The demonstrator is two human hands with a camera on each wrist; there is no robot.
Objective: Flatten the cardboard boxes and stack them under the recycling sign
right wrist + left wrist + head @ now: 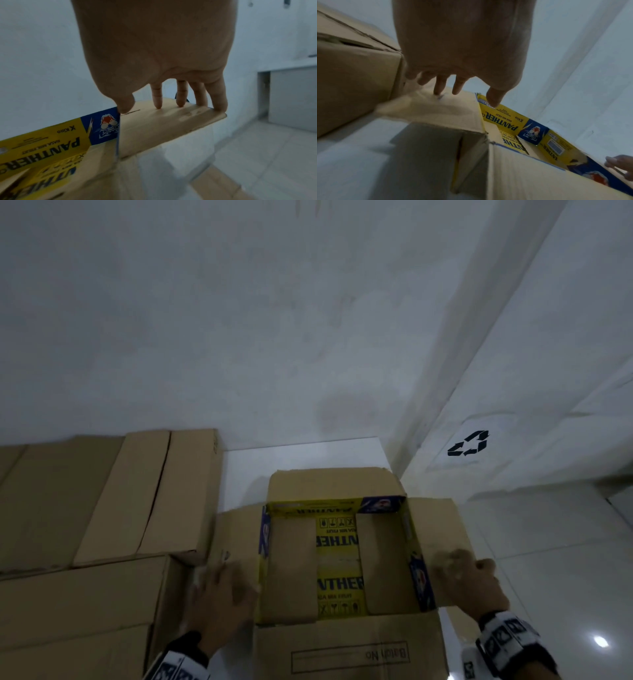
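Pressing spread fingers (180, 100) on opposite side flaps, left hand (219, 594) and right hand (476, 583) flank the open box (337, 559), recycling sign (468, 444) up right

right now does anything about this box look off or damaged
Yes: the open box appears inside out, with its yellow Panther print facing inward and plain brown outside. The far flap's edge looks ragged. Both the left hand and the right hand press its side flaps outward.
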